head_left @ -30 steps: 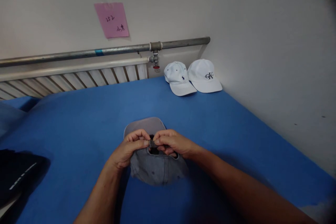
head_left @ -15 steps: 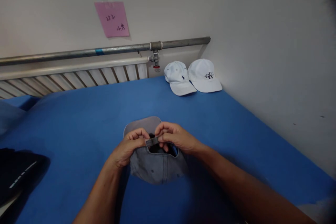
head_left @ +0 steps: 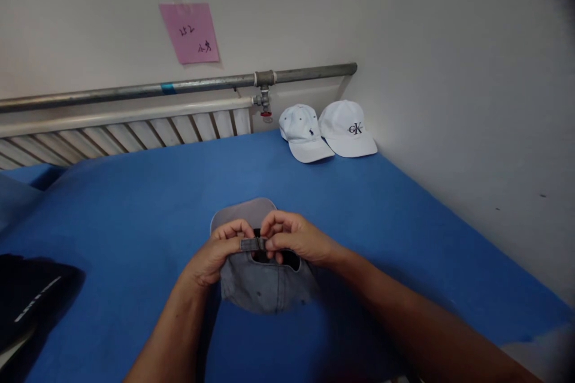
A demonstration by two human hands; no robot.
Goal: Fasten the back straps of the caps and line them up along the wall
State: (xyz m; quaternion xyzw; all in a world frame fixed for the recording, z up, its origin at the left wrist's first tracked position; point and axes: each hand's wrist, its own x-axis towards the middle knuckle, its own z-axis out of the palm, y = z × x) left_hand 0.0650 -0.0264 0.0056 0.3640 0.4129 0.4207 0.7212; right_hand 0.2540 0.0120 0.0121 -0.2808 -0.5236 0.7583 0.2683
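Observation:
A grey baseball cap (head_left: 265, 284) rests crown down toward me on the blue surface, its brim (head_left: 245, 212) pointing away. Its rear adjustment strap (head_left: 250, 244), with a small buckle, spans the back opening. My left hand (head_left: 215, 254) pinches the strap at the left of the buckle, thumb in front and fingers behind. On the other side, my right hand (head_left: 296, 238) pinches the strap close to the buckle, its fingertips partly inside the opening. The strap end under the right fingers is hidden.
Two white caps, one with a small horse logo (head_left: 306, 134) and one with dark letters (head_left: 348, 128), sit at the back corner. A radiator (head_left: 179, 125) and pipe (head_left: 215, 82) run along the wall. A dark item (head_left: 40, 293) lies at left on the blue surface (head_left: 148, 203).
My right hand has shifted slightly left, closer to the buckle. The strap has moved a little left, and more of it shows beside my left thumb.

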